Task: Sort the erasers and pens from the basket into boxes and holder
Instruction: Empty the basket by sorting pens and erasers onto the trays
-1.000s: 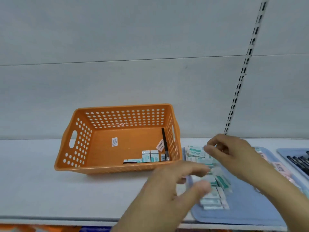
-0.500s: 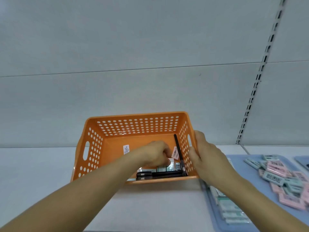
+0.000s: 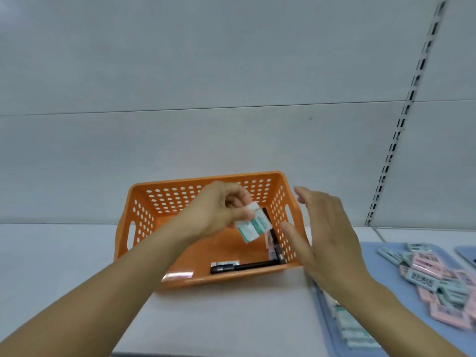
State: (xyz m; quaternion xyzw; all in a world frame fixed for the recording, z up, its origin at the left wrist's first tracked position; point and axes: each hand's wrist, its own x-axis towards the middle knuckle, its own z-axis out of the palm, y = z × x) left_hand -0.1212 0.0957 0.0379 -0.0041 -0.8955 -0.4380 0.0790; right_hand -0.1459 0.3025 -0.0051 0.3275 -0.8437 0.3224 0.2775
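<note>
An orange perforated basket [image 3: 144, 220] stands on the white shelf. My left hand [image 3: 221, 207] is raised above its inside and pinches green-and-white erasers [image 3: 253, 226] between thumb and fingers. My right hand [image 3: 324, 238] hovers beside the basket's right wall with fingers straight, holding nothing. On the basket floor lie a black pen [image 3: 244, 267] along the front wall, another black pen [image 3: 274, 235] along the right wall, and an eraser [image 3: 225, 263] near the front.
A light blue tray [image 3: 386, 287] lies to the right of the basket, with a row of green erasers [image 3: 353, 328] at its left side and a loose pile of pink and blue erasers [image 3: 438, 282]. A second blue tray edge [image 3: 466, 253] shows at far right.
My left hand has lifted out of the basket with erasers pinched in it. My right hand has let go of the basket's right wall and opened beside it.
</note>
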